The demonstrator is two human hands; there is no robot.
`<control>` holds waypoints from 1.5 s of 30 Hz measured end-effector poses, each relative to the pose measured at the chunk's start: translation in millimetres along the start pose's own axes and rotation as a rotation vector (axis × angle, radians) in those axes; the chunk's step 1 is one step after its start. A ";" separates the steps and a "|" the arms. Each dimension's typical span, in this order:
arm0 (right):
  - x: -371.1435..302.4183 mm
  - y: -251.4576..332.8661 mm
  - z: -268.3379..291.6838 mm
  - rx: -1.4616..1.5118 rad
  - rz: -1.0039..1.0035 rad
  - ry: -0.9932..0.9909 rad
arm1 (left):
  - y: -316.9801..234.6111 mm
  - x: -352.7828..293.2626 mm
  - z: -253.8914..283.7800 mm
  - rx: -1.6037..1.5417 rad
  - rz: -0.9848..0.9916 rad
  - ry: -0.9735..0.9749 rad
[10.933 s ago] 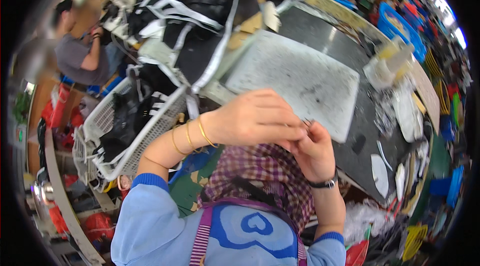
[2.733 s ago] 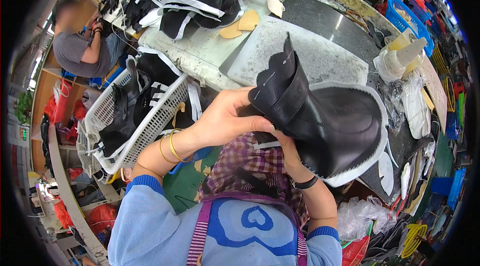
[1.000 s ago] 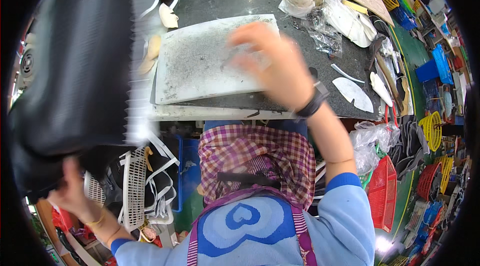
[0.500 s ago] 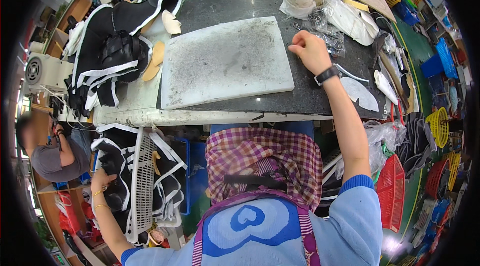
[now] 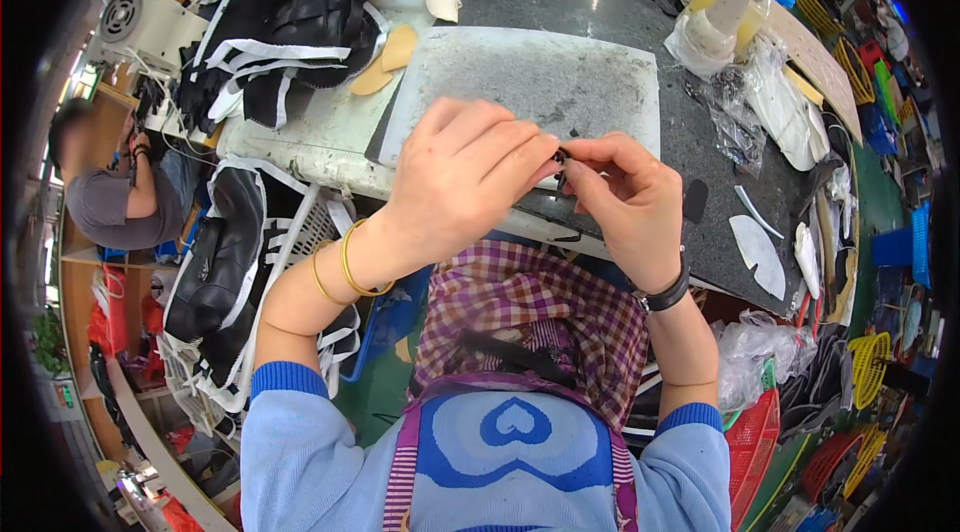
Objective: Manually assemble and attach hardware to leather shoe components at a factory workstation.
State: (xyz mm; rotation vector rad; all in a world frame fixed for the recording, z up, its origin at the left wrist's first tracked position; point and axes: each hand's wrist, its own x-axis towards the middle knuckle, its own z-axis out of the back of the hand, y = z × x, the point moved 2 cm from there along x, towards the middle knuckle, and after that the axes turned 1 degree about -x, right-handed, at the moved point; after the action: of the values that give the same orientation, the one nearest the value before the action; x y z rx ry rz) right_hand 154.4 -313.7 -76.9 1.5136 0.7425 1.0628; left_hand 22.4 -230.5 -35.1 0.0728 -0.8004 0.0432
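Note:
My left hand (image 5: 455,177) and my right hand (image 5: 635,207) meet in front of my chest, above the near edge of a smudged white board (image 5: 470,57). Between their fingertips is a small black piece (image 5: 563,170), pinched from both sides. My fingers cover most of it, so its kind cannot be made out. Behind the hands, the board lies on a dark stone-like tabletop (image 5: 600,17). To the left are black, boot-like pieces with white edging (image 5: 300,17). More of them, one with a zip (image 5: 215,257), rest lower down by a white basket (image 5: 320,227).
A pale cone-shaped container (image 5: 715,27) stands at the back right beside plastic bags (image 5: 740,117) of small parts. White cut pieces (image 5: 757,257) lie at the table's right. A red basket (image 5: 750,457) is below. Another person (image 5: 120,197) sits at the far left.
My left hand has come up from the pieces at the lower left to meet my right. My right hand has drawn in from the table's right. My view has shifted left.

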 end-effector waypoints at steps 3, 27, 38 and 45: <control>-0.3 -3.1 -0.5 -0.127 0.128 -0.064 | -0.7 -1.2 -7.7 0.010 -0.010 -0.007; 3.2 4.5 -0.2 -0.412 0.386 0.281 | 23.7 -31.5 -6.9 -0.991 0.993 0.486; 4.8 -23.9 -10.6 -0.185 -0.129 0.146 | 4.7 -30.9 -20.7 -0.092 0.296 0.232; 0.0 -19.4 -5.6 -0.031 0.085 0.198 | 16.7 -44.1 -20.6 -0.922 1.051 0.399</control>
State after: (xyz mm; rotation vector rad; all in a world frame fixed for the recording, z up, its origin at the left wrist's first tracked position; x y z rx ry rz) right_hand 151.0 -307.2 -95.7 1.4380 0.7999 1.2962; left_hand 5.4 -212.6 -80.3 -1.2013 -0.3240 0.6527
